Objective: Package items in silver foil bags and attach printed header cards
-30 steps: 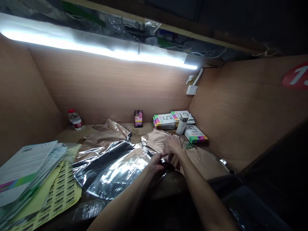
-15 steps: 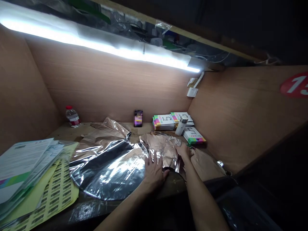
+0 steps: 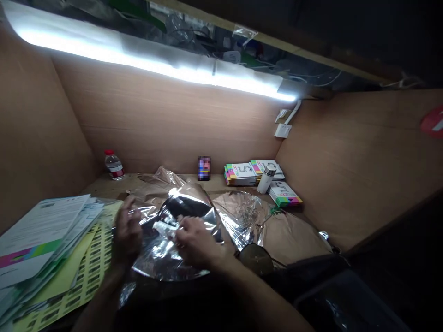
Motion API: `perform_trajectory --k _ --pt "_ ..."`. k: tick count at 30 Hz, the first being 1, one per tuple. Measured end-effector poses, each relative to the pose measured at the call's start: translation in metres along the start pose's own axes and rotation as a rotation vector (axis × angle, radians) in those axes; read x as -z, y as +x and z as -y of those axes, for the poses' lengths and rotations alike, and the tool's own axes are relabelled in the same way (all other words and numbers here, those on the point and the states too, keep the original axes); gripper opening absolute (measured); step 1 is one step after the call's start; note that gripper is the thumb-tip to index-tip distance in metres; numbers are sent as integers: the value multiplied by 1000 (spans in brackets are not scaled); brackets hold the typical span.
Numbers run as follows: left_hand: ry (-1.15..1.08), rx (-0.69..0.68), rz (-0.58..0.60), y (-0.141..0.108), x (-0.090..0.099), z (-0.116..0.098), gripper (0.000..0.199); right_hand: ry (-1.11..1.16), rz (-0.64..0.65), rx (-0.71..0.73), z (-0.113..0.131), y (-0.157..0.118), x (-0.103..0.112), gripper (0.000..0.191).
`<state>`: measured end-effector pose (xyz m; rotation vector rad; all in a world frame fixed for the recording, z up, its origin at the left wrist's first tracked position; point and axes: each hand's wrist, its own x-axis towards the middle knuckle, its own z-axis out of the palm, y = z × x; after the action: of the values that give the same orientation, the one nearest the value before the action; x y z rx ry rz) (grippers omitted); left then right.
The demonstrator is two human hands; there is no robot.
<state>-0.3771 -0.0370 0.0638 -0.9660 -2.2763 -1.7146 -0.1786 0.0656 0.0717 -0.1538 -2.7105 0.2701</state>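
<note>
Bare left hand (image 3: 127, 233) and right hand (image 3: 197, 242) under a work light, forearms (image 3: 254, 297) uncovered down to the lower edge of the frame; shadow between the arms is too deep to show any clothing.

Metallised film sheet (image 3: 155, 260): glossy, crinkled, silver and copper-toned. Wall panel (image 3: 166, 124): smooth matt wood veneer. Counter (image 3: 218, 180): rough bare wood. Leaflets (image 3: 44, 235): matt paper. Water bottle (image 3: 114, 165): clear glossy plastic.
</note>
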Motion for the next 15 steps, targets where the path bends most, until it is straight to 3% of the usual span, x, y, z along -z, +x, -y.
perform_trajectory --k 1,2,4,5,6,8,10,12,15 --pt "103 -61 3 2 18 9 55 -38 98 38 15 8 -17 21" --pt "204 -117 79 -2 30 19 52 -39 184 104 24 13 -29 23" --pt "385 -209 299 -23 39 37 51 3 273 138 25 17 -37 29" --pt "462 -239 397 -38 36 45 52 22 272 77 18 16 -34 31" --pt "530 -260 457 -52 31 51 52 18 235 -58 6 13 -28 34" --pt "673 -276 530 -76 18 55 55 -41 112 -482 -24 5 -11 41" --pt "806 -263 586 -87 9 53 62 -87 28 -848 -52 -3 0 49" --pt "894 -241 635 -85 7 48 67 -73 24 -1003 -69 -10 1 52" --pt "932 -218 679 -72 10 45 67 19 42 -1020 -73 -17 -4 47"
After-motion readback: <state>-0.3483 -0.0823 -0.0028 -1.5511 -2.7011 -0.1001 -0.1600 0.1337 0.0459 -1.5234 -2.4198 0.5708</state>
